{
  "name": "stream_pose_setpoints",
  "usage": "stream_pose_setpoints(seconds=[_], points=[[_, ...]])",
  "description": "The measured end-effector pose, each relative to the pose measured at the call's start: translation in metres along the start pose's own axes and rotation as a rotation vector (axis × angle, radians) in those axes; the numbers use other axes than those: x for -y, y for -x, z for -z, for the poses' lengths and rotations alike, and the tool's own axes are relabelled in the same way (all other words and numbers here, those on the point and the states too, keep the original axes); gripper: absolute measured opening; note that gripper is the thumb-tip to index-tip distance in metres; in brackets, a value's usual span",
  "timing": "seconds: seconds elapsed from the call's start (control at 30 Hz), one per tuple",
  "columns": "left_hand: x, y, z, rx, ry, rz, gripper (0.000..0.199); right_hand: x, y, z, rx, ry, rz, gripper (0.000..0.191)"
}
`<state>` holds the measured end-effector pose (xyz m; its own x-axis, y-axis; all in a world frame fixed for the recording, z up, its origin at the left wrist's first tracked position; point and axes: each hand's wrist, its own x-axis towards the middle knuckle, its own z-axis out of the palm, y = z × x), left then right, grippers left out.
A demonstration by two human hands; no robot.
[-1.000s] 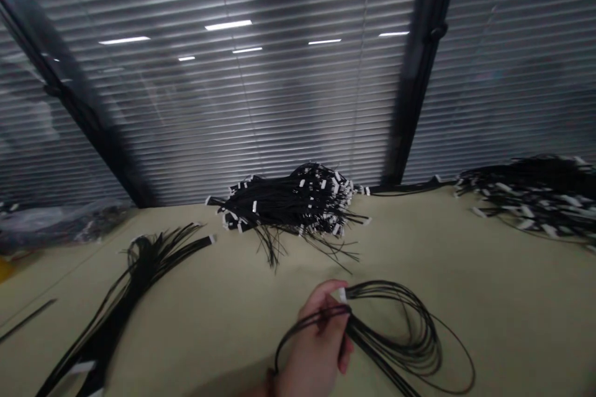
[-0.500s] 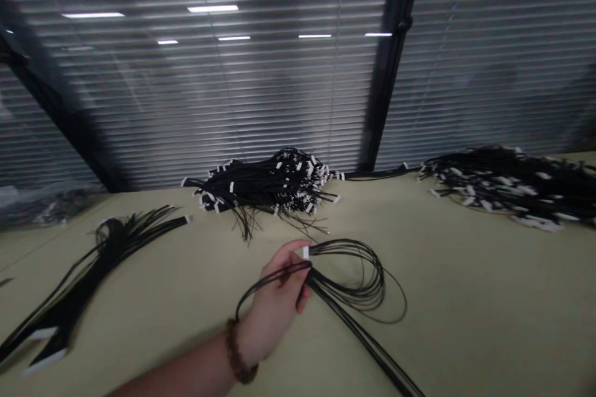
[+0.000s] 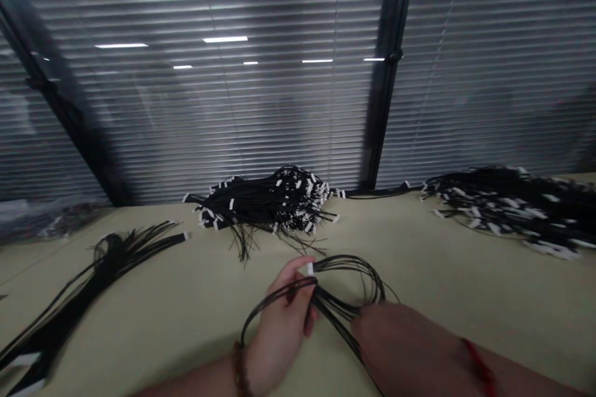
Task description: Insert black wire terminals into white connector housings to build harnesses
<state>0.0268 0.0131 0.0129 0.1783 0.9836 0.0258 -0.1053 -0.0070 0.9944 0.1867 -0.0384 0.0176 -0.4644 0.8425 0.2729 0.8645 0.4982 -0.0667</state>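
Note:
My left hand (image 3: 286,316) is closed on a bundle of thin black cables (image 3: 344,263), pinching it near a white connector (image 3: 310,268). Part of the bundle loops out to the right, and some strands arch back over my left wrist. A longer length runs down to the right. My right hand (image 3: 395,344), smeared by motion, lies over the lower side of the loop with its fingers curled at the cables. Its fingertips are hidden, and the hand covers part of the bundle.
At the back of the pale table (image 3: 167,304) lies a pile of black cables (image 3: 261,198) with white connectors. Another cable pile (image 3: 512,205) sits at the right, and a loose cable bunch (image 3: 88,285) at the left. Window blinds (image 3: 279,105) rise behind the table.
My right hand has come in from the lower right onto the cables. The left hand keeps its hold. The view has tilted up slightly.

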Motion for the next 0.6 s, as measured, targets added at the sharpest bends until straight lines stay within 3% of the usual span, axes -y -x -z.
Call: stream_pose_setpoints(seconds=[0.1,0.2,0.4,0.6], points=[[0.008,-0.003,0.005,-0.010,0.047,-0.017,0.024,0.000,-0.037,0.009,0.143,-0.116,0.004,0.017],[0.019,-0.004,0.011,-0.001,0.118,0.006,0.022,-0.004,-0.052,0.021,0.242,-0.302,-0.036,0.021],[0.017,0.001,0.019,0.021,0.173,0.126,0.034,-0.006,-0.053,0.017,0.373,-0.559,-0.239,0.022],[0.016,0.004,0.019,0.017,0.231,0.143,0.034,-0.005,-0.048,0.008,0.389,-0.614,-0.300,0.023]])
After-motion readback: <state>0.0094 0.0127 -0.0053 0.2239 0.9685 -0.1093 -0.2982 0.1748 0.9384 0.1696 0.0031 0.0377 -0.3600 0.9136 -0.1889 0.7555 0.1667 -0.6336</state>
